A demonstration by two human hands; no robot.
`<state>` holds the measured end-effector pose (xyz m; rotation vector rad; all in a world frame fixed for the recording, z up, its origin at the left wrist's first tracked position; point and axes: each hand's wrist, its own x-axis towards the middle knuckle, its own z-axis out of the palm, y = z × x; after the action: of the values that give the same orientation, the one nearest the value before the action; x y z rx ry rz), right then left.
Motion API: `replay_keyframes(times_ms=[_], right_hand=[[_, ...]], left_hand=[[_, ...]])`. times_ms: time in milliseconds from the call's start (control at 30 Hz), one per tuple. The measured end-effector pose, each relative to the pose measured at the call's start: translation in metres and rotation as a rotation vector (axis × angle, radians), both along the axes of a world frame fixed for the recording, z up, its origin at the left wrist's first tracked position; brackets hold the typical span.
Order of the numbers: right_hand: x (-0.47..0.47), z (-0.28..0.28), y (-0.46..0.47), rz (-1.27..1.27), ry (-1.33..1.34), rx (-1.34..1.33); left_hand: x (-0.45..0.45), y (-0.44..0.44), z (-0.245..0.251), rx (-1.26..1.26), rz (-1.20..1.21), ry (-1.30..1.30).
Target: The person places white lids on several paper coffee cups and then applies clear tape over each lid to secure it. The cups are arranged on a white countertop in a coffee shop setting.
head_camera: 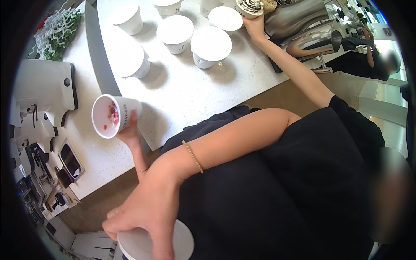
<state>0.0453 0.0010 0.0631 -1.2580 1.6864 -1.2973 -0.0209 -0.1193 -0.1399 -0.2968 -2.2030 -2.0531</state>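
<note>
My left hand point(129, 131) holds a white paper cup point(130, 107) on its side, mouth facing left, over the counter's front edge. Red and pink bits cling to the cup's inside, and writing marks its wall. Across the front of my body reaches my right arm, a braided bracelet at the wrist. At the bottom of the view my right hand point(146, 214) grips the rim of a white round piece point(183, 240), either a lid or a cup; fingers and the picture's edge hide part of it. My left forearm passes behind the right hand.
Several white cups point(175, 31) with pale tops stand on the speckled counter point(191, 87). Beside me, a co-worker's hand point(255, 27) holds a topped dessert cup point(249, 8) near shiny metal equipment point(295, 19). White machines point(45, 84) and a sunken metal pan point(71, 159) lie left.
</note>
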Motion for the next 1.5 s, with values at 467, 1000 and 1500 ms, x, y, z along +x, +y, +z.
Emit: replay_keyframes(times_ms=[467, 1000, 1500], right_hand=[[0.046, 0.033, 0.044, 0.013, -0.145, -0.106], [0.102, 0.049, 0.108, -0.400, 0.010, -0.232], [0.134, -0.011, 0.135, -0.835, -0.277, -0.914]], left_hand=[[0.058, 0.034, 0.005, -0.437, 0.048, 0.608], [0.106, 0.280, -0.013, -0.772, -0.895, 0.767], [0.089, 0.183, 0.085, -0.373, -0.803, 0.527]])
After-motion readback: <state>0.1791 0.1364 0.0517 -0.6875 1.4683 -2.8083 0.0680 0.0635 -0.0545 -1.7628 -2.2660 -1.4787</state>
